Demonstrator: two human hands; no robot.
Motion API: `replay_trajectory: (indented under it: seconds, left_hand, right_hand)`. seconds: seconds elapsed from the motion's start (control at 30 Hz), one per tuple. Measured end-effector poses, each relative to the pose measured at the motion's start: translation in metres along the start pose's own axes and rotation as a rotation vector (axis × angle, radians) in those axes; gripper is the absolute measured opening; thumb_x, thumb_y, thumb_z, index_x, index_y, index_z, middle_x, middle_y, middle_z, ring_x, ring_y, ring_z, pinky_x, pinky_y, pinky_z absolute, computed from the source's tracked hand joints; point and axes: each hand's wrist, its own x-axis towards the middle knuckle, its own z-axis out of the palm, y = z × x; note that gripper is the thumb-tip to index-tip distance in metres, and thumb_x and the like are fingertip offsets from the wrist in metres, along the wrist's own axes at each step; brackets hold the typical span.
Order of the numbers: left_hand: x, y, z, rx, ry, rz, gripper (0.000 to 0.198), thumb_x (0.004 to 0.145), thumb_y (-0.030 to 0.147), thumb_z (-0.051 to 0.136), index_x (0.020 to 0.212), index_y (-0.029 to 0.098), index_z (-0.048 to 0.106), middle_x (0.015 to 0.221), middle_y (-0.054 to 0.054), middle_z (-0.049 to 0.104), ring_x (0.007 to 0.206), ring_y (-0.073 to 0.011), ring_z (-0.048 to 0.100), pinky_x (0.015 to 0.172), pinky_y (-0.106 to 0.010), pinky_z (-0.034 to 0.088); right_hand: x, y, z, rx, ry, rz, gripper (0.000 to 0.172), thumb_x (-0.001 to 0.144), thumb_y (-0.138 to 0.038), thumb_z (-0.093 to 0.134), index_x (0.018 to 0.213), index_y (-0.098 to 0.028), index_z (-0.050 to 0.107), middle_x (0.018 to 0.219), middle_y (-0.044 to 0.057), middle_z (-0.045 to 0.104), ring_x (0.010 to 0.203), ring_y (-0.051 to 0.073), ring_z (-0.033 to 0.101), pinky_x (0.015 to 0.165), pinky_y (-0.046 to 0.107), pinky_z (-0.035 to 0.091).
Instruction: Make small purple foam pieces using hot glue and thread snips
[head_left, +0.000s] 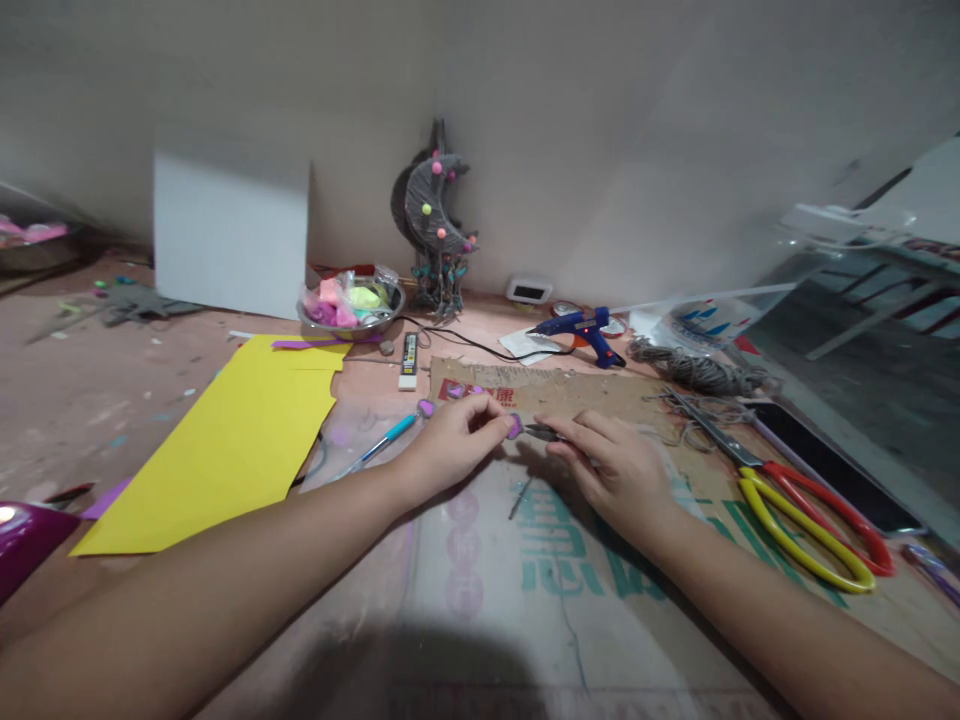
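Between the thumb and fingers of my left hand (469, 430) is a small purple piece (514, 426) with a darker rim. My right hand (611, 465) grips a dark pointed tool (541, 432), its tip at or very near the piece's right side; whether they touch I cannot tell. Its exact kind is hidden by my fingers. Beyond my left hand lie similar small purple pieces (426, 408). A blue pen (394, 430) rests beside my left forearm. Below the gap between my hands is a thin grey stick (519, 498).
Yellow sheets (217, 450) lie left, near a bowl of colored clay packets (352, 310). A decorated grey moon (435, 205) stands against the wall. Behind my right hand are a blue glue gun (581, 328) and grey yarn (697, 370). Scissors (795, 510) and a phone (832, 465) lie right.
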Motion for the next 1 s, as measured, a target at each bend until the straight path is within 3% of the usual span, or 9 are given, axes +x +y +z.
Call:
replay_trajectory:
  seconds: [0.63,0.83,1.0]
  left_hand:
    - [0.0,-0.001,0.001,0.018,0.003,0.011,0.022,0.081,0.035,0.052,0.072,0.016,0.053,0.066,0.001,0.056,0.063,-0.0112,0.051,0.059,-0.022,0.038]
    - [0.002,-0.005,0.001,-0.015,-0.001,-0.016,0.021,0.083,0.036,0.049,0.076,0.016,0.053,0.066,0.001,0.058,0.061,-0.011,0.054,0.058,-0.022,0.039]
    - [-0.005,0.001,0.003,0.078,-0.009,0.062,0.02,0.084,0.034,0.047,0.079,0.016,0.055,0.069,-0.001,0.06,0.065,-0.0129,0.057,0.061,-0.023,0.042]
  right_hand:
    - [0.001,-0.004,-0.001,0.031,-0.038,0.01,0.03,0.091,-0.034,0.043,0.106,-0.018,0.064,0.068,0.004,0.057,0.061,0.015,0.052,0.056,0.028,0.035]
    - [0.003,0.006,0.003,0.206,0.065,0.227,0.031,0.091,-0.027,0.042,0.119,-0.019,0.053,0.084,0.006,0.058,0.078,0.019,0.055,0.069,0.03,0.044]
    - [0.011,0.018,0.01,0.261,0.038,0.228,0.042,0.089,-0.019,0.041,0.131,-0.018,0.043,0.104,0.011,0.059,0.092,0.021,0.056,0.082,0.039,0.046]
